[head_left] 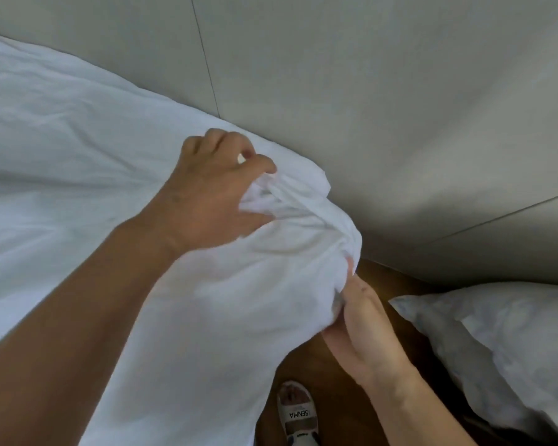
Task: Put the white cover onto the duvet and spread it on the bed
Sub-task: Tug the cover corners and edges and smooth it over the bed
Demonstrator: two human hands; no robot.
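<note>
I see the left hand point(211, 196), arm outstretched, fingers clenched on a bunched white cover point(78, 149) corner; right hand point(360, 329) pinches its fold from below.

White duvet cover, bunched at one corner

The white cover point(78, 149) is plain, thin, creased cloth that fills the view from 9 o'clock to the centre and hangs down toward 6 o'clock. Its corner, right of centre, is gathered into tight folds and lifted. Whether the duvet is inside it cannot be told, as only white fabric shows.
</note>
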